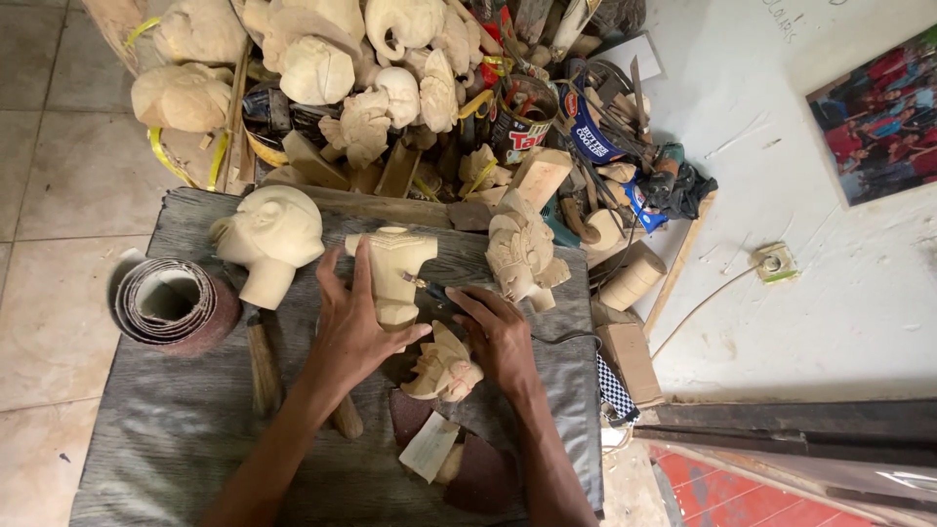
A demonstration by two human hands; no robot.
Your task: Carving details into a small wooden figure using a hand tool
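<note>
Wooden carving (392,265) steadied by left hand (349,322); right hand (498,337) grips rotary tool (439,291).

Both forearms are bare as far as the bottom edge of the view, with no sleeve, cuff or glove showing. The left hand (349,327) and the right hand (498,337) are bare too. No ring, watch or band seems to show, though the view is coarse.

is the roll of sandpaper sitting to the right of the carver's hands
No, the roll of sandpaper lies at the left edge of the bench, left of the left hand that steadies the pale wooden carving.
</note>
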